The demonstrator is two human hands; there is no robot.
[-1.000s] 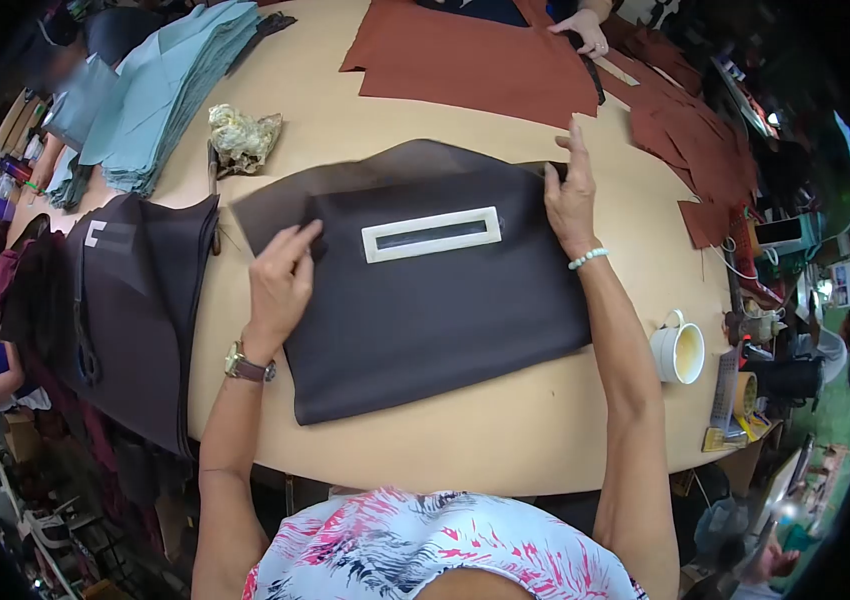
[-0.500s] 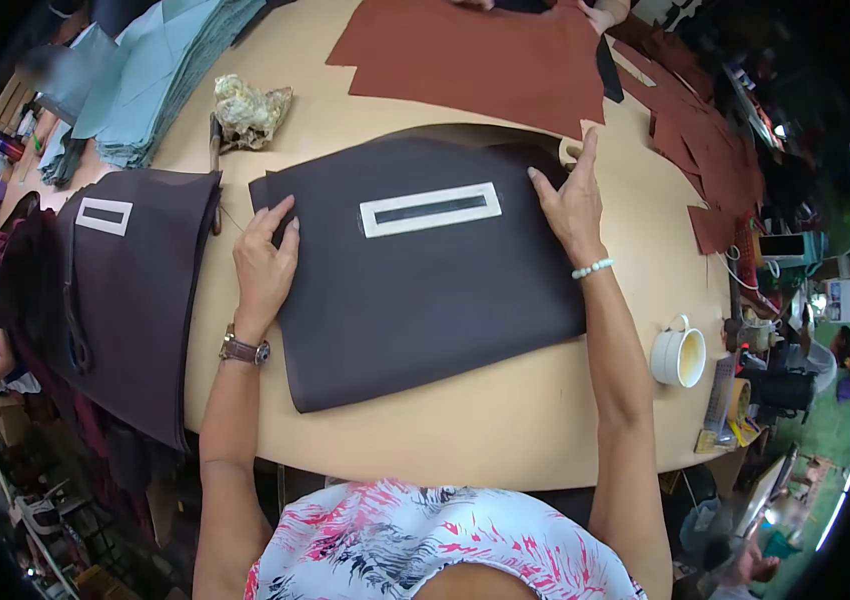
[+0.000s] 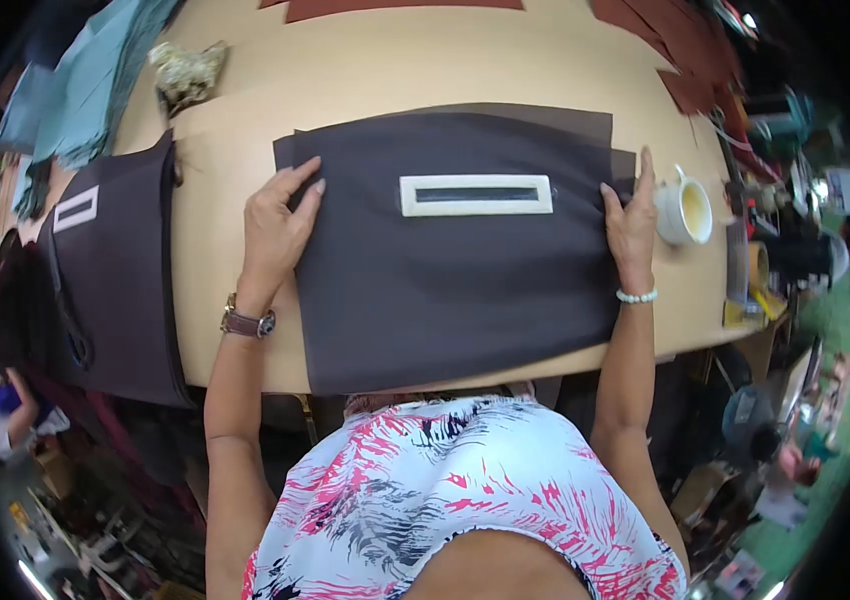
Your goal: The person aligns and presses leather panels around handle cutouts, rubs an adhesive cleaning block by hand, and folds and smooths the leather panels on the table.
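A dark fabric panel [image 3: 445, 300], seemingly more than one layer, lies before me at the near edge of the table. On its upper part sits a white rectangular frame [image 3: 475, 209] around a long narrow slot. At the panel's left edge is my left hand [image 3: 280, 225], its thumb and index finger over the cloth and the other fingers curled. My right hand [image 3: 632, 235] holds the right edge, thumb on top, with the index finger pointing away from me. Some fingers of both hands are hidden.
Another dark fabric stack [image 3: 125, 260] with a similar white frame [image 3: 76, 208] and dark scissors [image 3: 75, 330] hangs over the table's left edge. A cup [image 3: 683, 212] stands close to my right hand. A crumpled lump [image 3: 188, 75], blue-green cloth [image 3: 90, 80] and rust-brown cloth [image 3: 670, 40] lie farther off.
The panel has turned straighter and come right and nearer to me, both hands moving along with it. My view has tilted downward, so the other person's hands are out of sight.
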